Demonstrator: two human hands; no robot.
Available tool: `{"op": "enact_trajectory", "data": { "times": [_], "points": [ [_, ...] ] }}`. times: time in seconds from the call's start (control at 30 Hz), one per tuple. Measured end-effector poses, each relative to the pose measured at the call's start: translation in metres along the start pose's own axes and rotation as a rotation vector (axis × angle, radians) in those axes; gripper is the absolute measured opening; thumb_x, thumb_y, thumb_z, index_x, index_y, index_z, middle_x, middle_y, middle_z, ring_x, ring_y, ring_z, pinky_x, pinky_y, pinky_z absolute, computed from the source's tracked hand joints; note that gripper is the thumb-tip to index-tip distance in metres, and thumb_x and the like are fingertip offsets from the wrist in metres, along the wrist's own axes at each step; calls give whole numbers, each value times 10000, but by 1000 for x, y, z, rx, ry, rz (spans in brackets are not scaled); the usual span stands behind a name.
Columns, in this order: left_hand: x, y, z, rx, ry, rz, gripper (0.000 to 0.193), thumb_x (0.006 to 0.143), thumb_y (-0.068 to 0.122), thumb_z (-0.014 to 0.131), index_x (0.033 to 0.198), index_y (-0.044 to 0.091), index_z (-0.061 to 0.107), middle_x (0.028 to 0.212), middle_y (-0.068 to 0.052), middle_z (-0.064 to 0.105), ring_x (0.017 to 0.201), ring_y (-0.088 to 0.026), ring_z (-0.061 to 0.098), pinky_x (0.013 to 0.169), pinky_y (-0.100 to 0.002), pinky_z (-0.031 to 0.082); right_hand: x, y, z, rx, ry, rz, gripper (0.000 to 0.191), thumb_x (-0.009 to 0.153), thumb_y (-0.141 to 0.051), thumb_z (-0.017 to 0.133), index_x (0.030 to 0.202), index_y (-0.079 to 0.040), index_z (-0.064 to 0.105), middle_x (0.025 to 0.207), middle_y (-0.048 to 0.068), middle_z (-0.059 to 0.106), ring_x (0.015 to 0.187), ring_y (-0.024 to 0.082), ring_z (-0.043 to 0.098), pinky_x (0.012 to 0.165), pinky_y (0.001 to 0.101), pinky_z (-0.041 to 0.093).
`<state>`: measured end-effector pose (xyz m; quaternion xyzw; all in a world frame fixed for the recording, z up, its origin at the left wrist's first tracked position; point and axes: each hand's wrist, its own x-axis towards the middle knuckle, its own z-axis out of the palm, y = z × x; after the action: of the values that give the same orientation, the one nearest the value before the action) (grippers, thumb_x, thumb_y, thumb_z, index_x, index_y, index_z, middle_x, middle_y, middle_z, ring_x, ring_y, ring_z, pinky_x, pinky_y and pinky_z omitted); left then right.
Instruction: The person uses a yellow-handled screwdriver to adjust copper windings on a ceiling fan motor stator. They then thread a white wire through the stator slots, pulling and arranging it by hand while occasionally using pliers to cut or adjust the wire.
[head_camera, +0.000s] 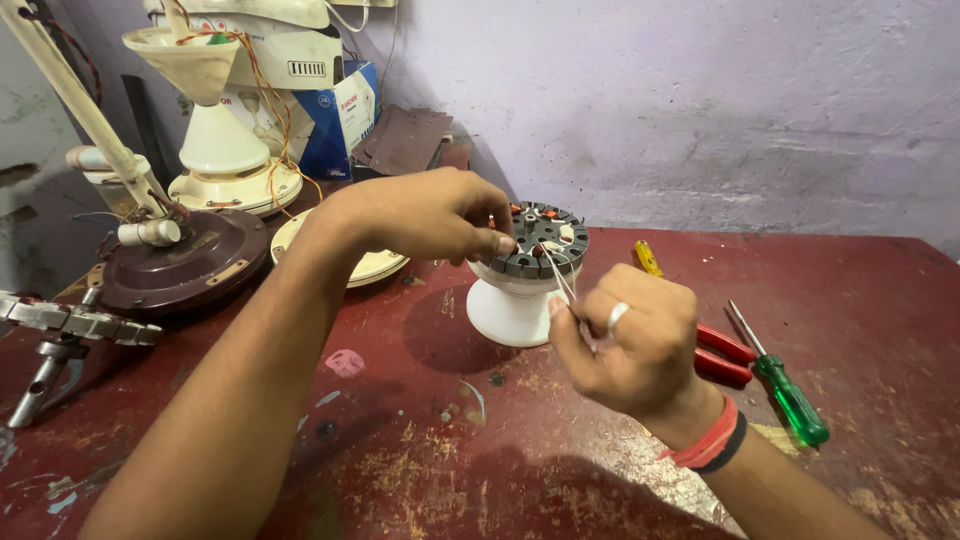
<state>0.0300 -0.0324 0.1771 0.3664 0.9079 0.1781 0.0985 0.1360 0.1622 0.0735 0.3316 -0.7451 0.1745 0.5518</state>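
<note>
Head view shows a worn dark red table (420, 450) set against a pale violet wall. At the far left edge, a grey metal tool (60, 325) with a jointed arm is laid on the table. Behind it, a dark brown round fan housing (185, 265) is placed, with a cream rod leaning over it. Further back, a cream fan base (225, 160) with loose copper wires is seen, and beside it a blue and white cardboard box (340, 115).

The left hand (420, 215) is stretched over the table from the left. Its fingers are bent and pressed together at the tips, which are rested on the left rim of the stator (540, 240), a dark ring with slots and small orange pieces. The stator is seated on a white pedestal (515, 305), which is stood upright near the middle of the table.

The right hand (630, 340) is held just in front of the pedestal, and a ring is worn on one finger. A thin wire (560, 275) is pinched between its thumb and fingertips; the wire appears to run up to the stator, but its upper end is too thin to be seen clearly. Red and black bands are worn on the wrist.

To the right, pliers (725, 355) with red handles are partly hidden by the right hand. A yellow-handled screwdriver (648, 258) and a green-handled screwdriver (785, 385) are laid near them.
</note>
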Motion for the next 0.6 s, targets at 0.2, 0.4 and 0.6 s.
{"op": "enact_trajectory", "data": {
  "times": [0.2, 0.4, 0.6],
  "points": [
    [-3, 3, 1, 20, -82, 33, 310, 920, 336, 615, 1111, 109, 707, 900, -41, 749, 764, -138, 682, 655, -351, 583, 10, -28, -17, 164, -30, -247, 363, 705, 48, 693, 545, -112, 410, 528, 14, 356, 438, 176, 366, 445, 365, 264],
    [6, -1, 5, 107, -192, -20, 465, 951, 445, 575, 927, 24, 769, 783, -67, 756, 715, -166, 700, 651, -343, 558, -20, -44, -16, 406, -112, -412, 287, 846, -15, 760, 682, -70, 530, 679, 8, 494, 573, 144, 540, 508, 314, 402],
    [18, 5, 28, 6, -306, -13, 608, 933, 559, 587, 884, -18, 771, 758, -88, 751, 677, -166, 713, 614, -322, 574, -90, -40, 2, 388, -327, -332, 73, 956, -14, 653, 898, -18, 609, 803, 35, 639, 673, 138, 662, 563, 280, 530]
  ]
}}
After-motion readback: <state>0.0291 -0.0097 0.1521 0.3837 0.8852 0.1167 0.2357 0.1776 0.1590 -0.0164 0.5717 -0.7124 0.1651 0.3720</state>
